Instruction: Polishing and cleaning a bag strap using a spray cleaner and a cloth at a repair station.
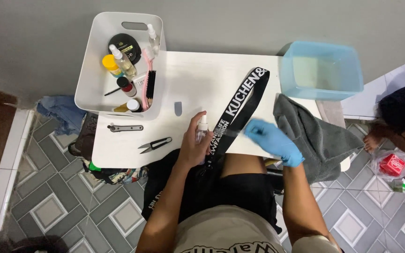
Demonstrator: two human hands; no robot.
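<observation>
Two hands are working over a small white table (188, 79): the bare left hand (194, 143) is wrapping its fingers tightly around a small clear spray bottle (202, 130), holding it upright with the white nozzle at the top, just beside a black strap (240, 110) with white lettering. The strap is lying diagonally across the tabletop, its lower end hanging off the near edge over the person's lap. The right hand (272, 140), wearing a blue glove, is resting curled at the strap's right edge and appearing to pinch it, though motion blur is making the exact grip hard to tell. A grey towel (315, 133) is draping over the table's right side, just beside the gloved hand, and a pale blue plastic tub (322, 70) is sitting beyond it. To the left, small black thread snips (154, 145) and a dark folded tool (125, 128) are lying on the table, near a white caddy (90, 79) holding bottles and brushes.
</observation>
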